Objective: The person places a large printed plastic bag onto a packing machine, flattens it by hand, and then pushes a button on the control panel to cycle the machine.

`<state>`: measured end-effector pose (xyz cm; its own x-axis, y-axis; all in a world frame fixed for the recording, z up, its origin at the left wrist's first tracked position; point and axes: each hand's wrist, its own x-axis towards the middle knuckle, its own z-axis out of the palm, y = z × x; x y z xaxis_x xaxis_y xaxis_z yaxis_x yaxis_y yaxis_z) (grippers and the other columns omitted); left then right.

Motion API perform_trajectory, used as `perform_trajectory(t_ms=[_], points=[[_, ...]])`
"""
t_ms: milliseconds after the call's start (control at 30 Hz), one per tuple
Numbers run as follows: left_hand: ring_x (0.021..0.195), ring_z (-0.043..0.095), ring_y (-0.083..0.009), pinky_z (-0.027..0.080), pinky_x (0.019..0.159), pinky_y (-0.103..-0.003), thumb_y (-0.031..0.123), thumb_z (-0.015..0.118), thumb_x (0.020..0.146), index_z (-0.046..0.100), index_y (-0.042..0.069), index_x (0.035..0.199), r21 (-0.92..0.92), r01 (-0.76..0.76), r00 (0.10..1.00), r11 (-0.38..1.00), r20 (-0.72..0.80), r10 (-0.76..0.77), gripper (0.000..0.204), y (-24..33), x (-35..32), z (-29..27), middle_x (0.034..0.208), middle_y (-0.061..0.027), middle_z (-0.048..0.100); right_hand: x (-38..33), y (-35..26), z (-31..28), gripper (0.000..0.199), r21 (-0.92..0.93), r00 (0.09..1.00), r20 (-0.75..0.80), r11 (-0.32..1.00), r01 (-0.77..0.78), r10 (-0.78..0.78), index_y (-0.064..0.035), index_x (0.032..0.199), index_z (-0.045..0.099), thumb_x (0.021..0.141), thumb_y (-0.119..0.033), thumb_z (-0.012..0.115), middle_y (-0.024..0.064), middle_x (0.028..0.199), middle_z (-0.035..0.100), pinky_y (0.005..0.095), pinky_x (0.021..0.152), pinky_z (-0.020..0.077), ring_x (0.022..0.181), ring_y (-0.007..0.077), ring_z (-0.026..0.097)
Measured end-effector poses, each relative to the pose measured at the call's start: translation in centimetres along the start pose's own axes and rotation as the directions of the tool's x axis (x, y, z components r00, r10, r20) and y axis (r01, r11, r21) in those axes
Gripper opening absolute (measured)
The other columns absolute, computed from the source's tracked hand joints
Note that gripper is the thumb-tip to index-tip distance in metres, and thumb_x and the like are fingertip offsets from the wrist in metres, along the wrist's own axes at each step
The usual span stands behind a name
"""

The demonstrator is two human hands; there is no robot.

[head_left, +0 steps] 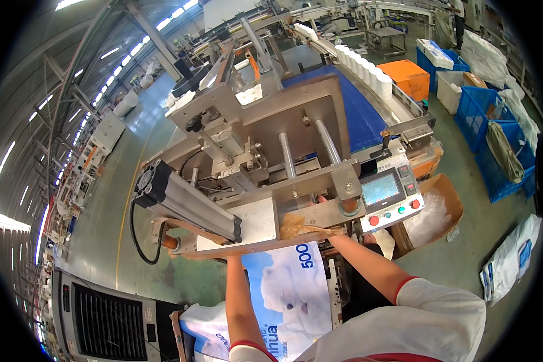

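Observation:
My left forearm (237, 295) reaches forward beneath the front beam of a metal packing machine (256, 218); that hand is hidden under it. My right arm (365, 258) runs up to the same beam at its right end. Most of my right hand (336, 237) disappears behind the edge, so I cannot see what it holds. A scrap of brown tape (301, 225) is stuck to the beam. Below the machine, between my arms, lies a blue and white printed plastic packaging film (286, 280) with a white bear picture.
Right of the beam is a control panel (385, 192) with a screen and coloured buttons. White rolls (365, 71) line a conveyor beyond a blue belt (363, 114). A cardboard box (443, 208) with clear plastic, blue crates (485, 123) and a white bag (511, 256) stand right.

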<state>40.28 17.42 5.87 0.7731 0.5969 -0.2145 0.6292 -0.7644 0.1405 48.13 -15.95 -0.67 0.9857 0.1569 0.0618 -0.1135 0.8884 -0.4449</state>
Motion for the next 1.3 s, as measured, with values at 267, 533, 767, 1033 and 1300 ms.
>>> perform_trajectory(t_ms=[267, 533, 767, 1033, 1300], points=[[0.138, 0.014, -0.0473, 0.009, 0.107, -0.065, 0.042, 0.052, 0.087, 0.033, 0.01, 0.142, 0.029, -0.419, 0.78, 0.907, -0.5, 0.376, 0.066, 5.8, -20.4, 13.0, 0.15, -0.0235, 0.019, -15.7, -3.4, 4.4, 0.042, -0.687, 0.69, 0.704, -0.084, 0.722, 0.171, -0.0048, 0.124, 0.052, 0.086, -0.021, 0.057, 0.017, 0.136, 0.044, 0.0457, 0.103, 0.0322, 0.128, 0.0334, 0.04], [0.138, 0.012, -0.0483, 0.009, 0.103, -0.07, 0.057, 0.046, 0.086, 0.025, 0.018, 0.147, 0.054, -0.1, 0.925, 0.994, -0.362, 0.113, 0.075, 5.0, -24.0, 18.0, 0.152, -0.0201, 0.016, -22.0, 0.1, -1.2, 0.076, -0.569, 0.648, 0.532, -0.336, 0.75, 0.545, -0.0023, 0.143, 0.029, 0.088, -0.053, 0.047, 0.021, 0.148, 0.027, 0.0472, 0.112, 0.0167, 0.139, 0.0345, 0.021], [0.139, 0.008, -0.0467, 0.003, 0.105, -0.067, 0.054, 0.046, 0.087, 0.022, 0.02, 0.148, -0.004, -0.087, 0.955, 0.996, -0.286, 0.082, 0.074, 6.1, -24.2, 16.7, 0.154, -0.0184, 0.012, -21.8, 0.2, -2.1, 0.083, -0.555, 0.645, 0.532, -0.349, 0.755, 0.549, 0.0006, 0.144, 0.024, 0.088, -0.056, 0.046, 0.0197, 0.151, 0.021, 0.0448, 0.113, 0.0156, 0.141, 0.0313, 0.018], [0.139, 0.004, -0.0482, 0.001, 0.104, -0.069, 0.054, 0.046, 0.087, 0.025, 0.018, 0.147, -0.076, -0.119, 0.946, 0.99, -0.311, 0.09, 0.073, 5.8, -24.1, 16.9, 0.154, -0.0201, 0.011, -22.0, -0.5, -1.3, 0.084, -0.53, 0.657, 0.494, -0.402, 0.746, 0.569, 0.0028, 0.142, 0.027, 0.086, -0.057, 0.048, 0.0195, 0.15, 0.024, 0.0434, 0.113, 0.0134, 0.141, 0.0307, 0.019], [0.138, 0.006, -0.0488, 0.002, 0.102, -0.072, 0.054, 0.045, 0.087, 0.025, 0.019, 0.147, 0.003, -0.109, 0.93, 0.994, -0.352, 0.103, 0.072, 5.5, -23.5, 18.1, 0.153, -0.0216, 0.011, -22.1, -0.4, -1.3, 0.084, -0.557, 0.664, 0.53, -0.374, 0.741, 0.527, 0.002, 0.142, 0.028, 0.086, -0.057, 0.047, 0.0175, 0.149, 0.028, 0.0463, 0.112, 0.0169, 0.14, 0.0302, 0.022]])
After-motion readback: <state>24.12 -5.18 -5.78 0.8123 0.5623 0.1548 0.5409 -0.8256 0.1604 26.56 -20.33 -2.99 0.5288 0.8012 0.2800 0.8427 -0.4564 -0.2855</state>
